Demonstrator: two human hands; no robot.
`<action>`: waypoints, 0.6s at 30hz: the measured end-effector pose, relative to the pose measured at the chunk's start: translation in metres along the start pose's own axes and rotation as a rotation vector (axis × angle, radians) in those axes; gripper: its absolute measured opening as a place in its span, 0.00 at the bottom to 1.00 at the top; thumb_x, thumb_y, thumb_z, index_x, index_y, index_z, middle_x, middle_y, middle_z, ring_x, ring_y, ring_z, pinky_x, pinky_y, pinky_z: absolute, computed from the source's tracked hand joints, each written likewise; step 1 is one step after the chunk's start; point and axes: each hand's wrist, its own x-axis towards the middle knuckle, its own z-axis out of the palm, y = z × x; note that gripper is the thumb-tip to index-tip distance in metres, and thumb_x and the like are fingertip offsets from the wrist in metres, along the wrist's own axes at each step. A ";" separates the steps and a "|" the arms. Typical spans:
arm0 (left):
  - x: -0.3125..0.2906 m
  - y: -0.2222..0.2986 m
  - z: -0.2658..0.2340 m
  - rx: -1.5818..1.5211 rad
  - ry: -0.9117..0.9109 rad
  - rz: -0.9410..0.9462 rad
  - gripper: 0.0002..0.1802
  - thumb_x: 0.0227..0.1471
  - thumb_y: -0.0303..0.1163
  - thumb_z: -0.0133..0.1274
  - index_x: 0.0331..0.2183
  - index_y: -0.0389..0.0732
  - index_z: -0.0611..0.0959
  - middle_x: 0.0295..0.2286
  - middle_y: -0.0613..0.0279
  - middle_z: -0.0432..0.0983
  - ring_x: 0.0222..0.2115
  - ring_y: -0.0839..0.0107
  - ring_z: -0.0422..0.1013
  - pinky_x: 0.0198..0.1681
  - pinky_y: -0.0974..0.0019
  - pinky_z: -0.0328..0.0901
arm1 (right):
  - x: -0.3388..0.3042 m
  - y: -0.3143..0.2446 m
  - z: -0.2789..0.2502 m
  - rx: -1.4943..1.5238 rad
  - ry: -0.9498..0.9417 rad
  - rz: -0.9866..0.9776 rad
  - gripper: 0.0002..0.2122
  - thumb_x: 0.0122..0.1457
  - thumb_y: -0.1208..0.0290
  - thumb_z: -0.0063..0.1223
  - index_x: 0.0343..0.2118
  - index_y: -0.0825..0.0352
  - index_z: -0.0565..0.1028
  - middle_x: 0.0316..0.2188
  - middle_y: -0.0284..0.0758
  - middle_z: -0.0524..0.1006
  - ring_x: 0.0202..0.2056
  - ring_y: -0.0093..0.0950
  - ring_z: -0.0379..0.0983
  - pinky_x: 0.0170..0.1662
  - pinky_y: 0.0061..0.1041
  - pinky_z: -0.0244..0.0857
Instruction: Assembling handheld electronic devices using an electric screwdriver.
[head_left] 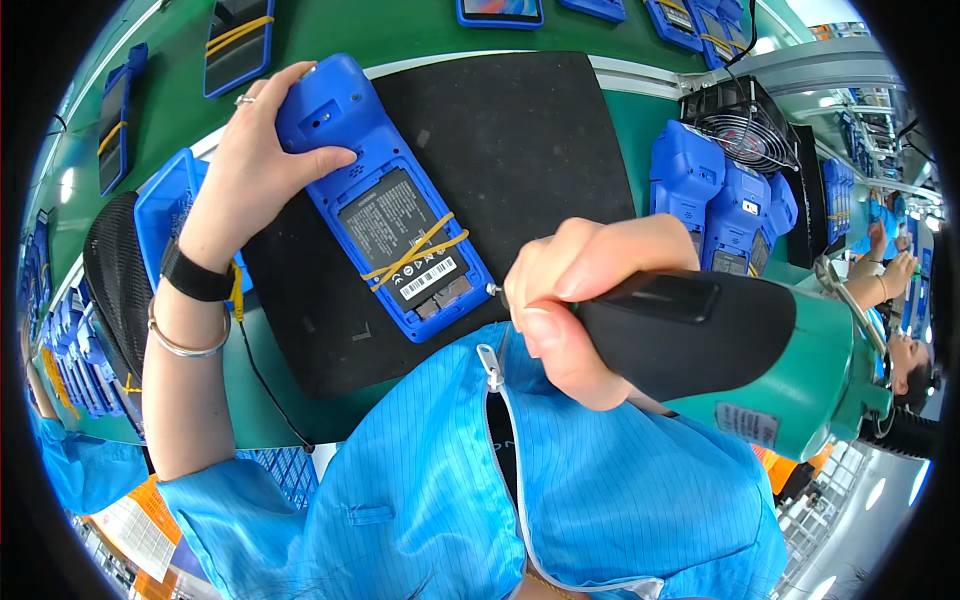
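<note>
My left hand (262, 150), wearing a ring and a black wristband, grips the upper end of a blue handheld terminal (395, 165), thumb pressed on its back. The terminal lies back side up and tilted on the black mat. In its open bay sits a dark battery (385, 220) with crossed yellow rubber bands (418, 250) over it. My right hand (595, 300) is closed round the black grip of a green electric screwdriver (760, 340). The driver's small metal tip (493, 289) is at the terminal's lower right edge; whether it touches cannot be told.
Several blue terminals (705, 180) stand right of the black mat (530, 140), beside a fan (748, 138). More banded terminals (238, 45) lie beyond the metal rail (640, 75). At left are a blue bin (165, 205) and a black mesh object (112, 270). A co-worker's hand (895, 270) shows far right.
</note>
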 end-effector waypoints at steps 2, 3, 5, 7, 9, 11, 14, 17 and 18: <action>-0.001 0.001 0.001 0.000 0.010 -0.001 0.40 0.34 0.32 0.66 0.50 0.34 0.69 0.40 0.50 0.69 0.41 0.59 0.67 0.46 0.63 0.63 | 0.003 -0.001 0.001 -0.033 -0.044 0.002 0.17 0.49 0.91 0.44 0.40 0.66 0.61 0.21 0.35 0.67 0.18 0.22 0.64 0.23 0.24 0.61; -0.002 0.001 0.002 -0.008 0.006 -0.017 0.39 0.34 0.32 0.66 0.50 0.33 0.69 0.40 0.50 0.69 0.41 0.58 0.67 0.46 0.63 0.63 | 0.004 -0.001 0.002 -0.050 -0.067 0.002 0.17 0.49 0.91 0.44 0.39 0.66 0.60 0.20 0.35 0.67 0.18 0.22 0.64 0.23 0.24 0.61; -0.002 0.001 0.001 -0.018 0.010 -0.028 0.39 0.34 0.32 0.66 0.50 0.33 0.69 0.40 0.49 0.69 0.41 0.58 0.67 0.46 0.63 0.64 | 0.008 -0.005 0.004 -0.085 -0.110 -0.005 0.17 0.48 0.92 0.44 0.39 0.66 0.60 0.20 0.35 0.67 0.17 0.22 0.64 0.22 0.23 0.61; -0.002 0.000 0.002 0.002 0.002 -0.002 0.39 0.34 0.33 0.66 0.50 0.33 0.69 0.39 0.49 0.70 0.41 0.57 0.67 0.45 0.63 0.64 | 0.009 -0.007 0.007 -0.118 -0.149 -0.011 0.17 0.48 0.93 0.43 0.38 0.67 0.60 0.19 0.36 0.67 0.17 0.22 0.64 0.22 0.23 0.61; -0.003 0.001 -0.001 0.005 -0.023 -0.031 0.39 0.35 0.32 0.65 0.50 0.34 0.68 0.40 0.51 0.69 0.42 0.60 0.67 0.47 0.64 0.62 | 0.005 -0.008 0.012 -0.108 -0.095 0.006 0.16 0.48 0.93 0.43 0.38 0.67 0.60 0.19 0.36 0.67 0.17 0.22 0.64 0.22 0.23 0.61; -0.004 0.001 -0.002 0.009 -0.051 -0.066 0.39 0.36 0.31 0.65 0.51 0.35 0.68 0.42 0.53 0.68 0.44 0.63 0.66 0.49 0.65 0.61 | 0.004 -0.009 0.015 -0.158 -0.033 0.034 0.14 0.51 0.90 0.42 0.37 0.66 0.60 0.19 0.34 0.66 0.16 0.21 0.63 0.23 0.23 0.61; -0.004 -0.001 0.001 0.030 -0.009 -0.006 0.40 0.34 0.34 0.66 0.50 0.33 0.69 0.38 0.47 0.70 0.41 0.56 0.67 0.45 0.62 0.64 | 0.004 -0.008 0.005 -0.224 -0.037 0.014 0.13 0.53 0.87 0.43 0.38 0.64 0.59 0.19 0.32 0.65 0.16 0.20 0.63 0.23 0.24 0.61; -0.003 -0.003 0.002 0.027 -0.006 0.002 0.40 0.34 0.34 0.66 0.50 0.33 0.69 0.38 0.47 0.70 0.41 0.56 0.68 0.45 0.62 0.64 | 0.005 -0.007 0.004 -0.145 0.007 0.028 0.12 0.55 0.84 0.44 0.39 0.63 0.59 0.19 0.31 0.65 0.15 0.20 0.61 0.23 0.24 0.61; -0.002 -0.004 0.003 0.021 0.004 0.011 0.40 0.34 0.33 0.66 0.50 0.33 0.69 0.38 0.47 0.70 0.41 0.56 0.68 0.45 0.62 0.64 | 0.006 -0.006 0.003 -0.118 0.027 0.024 0.12 0.55 0.83 0.44 0.39 0.63 0.59 0.19 0.31 0.65 0.14 0.20 0.61 0.23 0.24 0.61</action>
